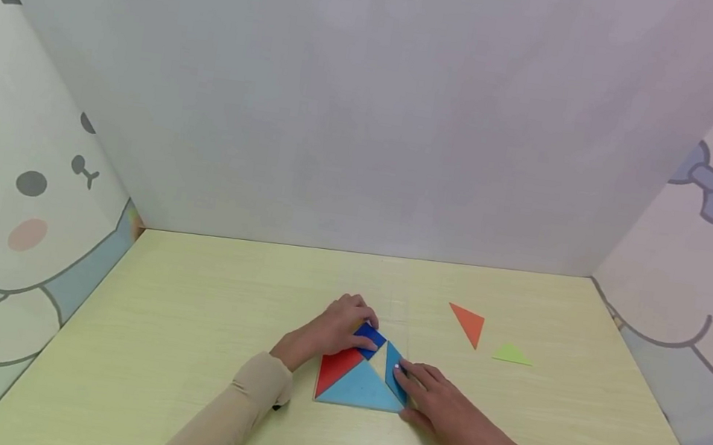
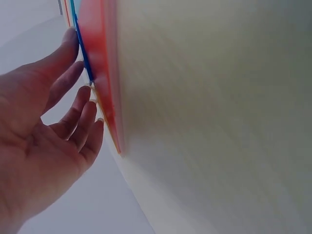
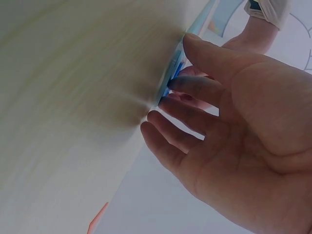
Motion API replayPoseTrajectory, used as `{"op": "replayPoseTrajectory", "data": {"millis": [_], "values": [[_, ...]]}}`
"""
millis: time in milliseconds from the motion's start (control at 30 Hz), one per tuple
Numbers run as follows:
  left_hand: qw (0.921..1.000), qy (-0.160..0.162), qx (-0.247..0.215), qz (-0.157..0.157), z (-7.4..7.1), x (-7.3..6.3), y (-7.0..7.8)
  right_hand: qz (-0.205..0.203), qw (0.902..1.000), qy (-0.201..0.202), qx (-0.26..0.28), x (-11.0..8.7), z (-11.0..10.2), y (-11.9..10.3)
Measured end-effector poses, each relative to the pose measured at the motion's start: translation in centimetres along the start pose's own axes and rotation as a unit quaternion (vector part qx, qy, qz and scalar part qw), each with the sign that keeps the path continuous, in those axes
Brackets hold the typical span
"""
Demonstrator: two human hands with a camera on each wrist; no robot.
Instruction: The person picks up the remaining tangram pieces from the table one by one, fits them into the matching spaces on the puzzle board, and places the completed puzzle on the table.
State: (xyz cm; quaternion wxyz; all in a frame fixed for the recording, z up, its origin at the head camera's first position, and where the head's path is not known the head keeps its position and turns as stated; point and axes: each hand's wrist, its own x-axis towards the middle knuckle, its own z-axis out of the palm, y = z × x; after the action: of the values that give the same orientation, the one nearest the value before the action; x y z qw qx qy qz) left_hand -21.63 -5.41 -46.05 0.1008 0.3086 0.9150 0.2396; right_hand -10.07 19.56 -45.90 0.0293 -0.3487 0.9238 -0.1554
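The blue parallelogram [image 1: 393, 357] lies at the fingertips of the right hand [image 1: 452, 419], its long axis slanting from that thumb toward the blue square [image 1: 375, 335] under the left hand [image 1: 336, 325].
The light-blue triangle [image 1: 362, 389] lies between the hands on their near side, the red triangle [image 1: 337, 372] just nearside of the left. The right fingers lie loosely against the parallelogram, clasping nothing; the left thumb rests on the square, whether pinching cannot be told. Beyond the right hand, the nearer one, lie the orange-red triangle [image 1: 470, 325] and the smaller green triangle [image 1: 512, 355]. The left wrist view bares a yellow edge [image 2: 108, 126] by the fingertips, mostly hidden from the head.
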Motion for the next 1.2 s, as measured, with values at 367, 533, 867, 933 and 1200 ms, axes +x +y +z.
{"op": "replayPoseTrajectory", "data": {"millis": [367,533,867,933,1200], "values": [[0.9996,0.004,0.026,0.006,-0.1,-0.6,-0.2,0.006,0.9999,-0.013,0.002,0.1,-0.1,-0.1],[0.9968,0.021,0.067,0.038,0.2,-1.6,0.0,-0.002,1.0000,-0.005,0.000,0.0,0.1,0.0],[0.9839,0.014,0.159,0.080,0.7,-4.1,0.7,-0.020,0.9996,0.010,-0.014,0.1,-0.2,-0.1],[0.9815,0.009,0.175,0.078,0.8,-4.3,0.8,-0.019,0.9997,0.007,-0.014,0.1,-0.2,-0.1],[0.9766,-0.003,0.208,0.056,1.1,-4.6,0.8,-0.020,0.9996,0.007,-0.018,0.1,-0.1,0.0]]}}
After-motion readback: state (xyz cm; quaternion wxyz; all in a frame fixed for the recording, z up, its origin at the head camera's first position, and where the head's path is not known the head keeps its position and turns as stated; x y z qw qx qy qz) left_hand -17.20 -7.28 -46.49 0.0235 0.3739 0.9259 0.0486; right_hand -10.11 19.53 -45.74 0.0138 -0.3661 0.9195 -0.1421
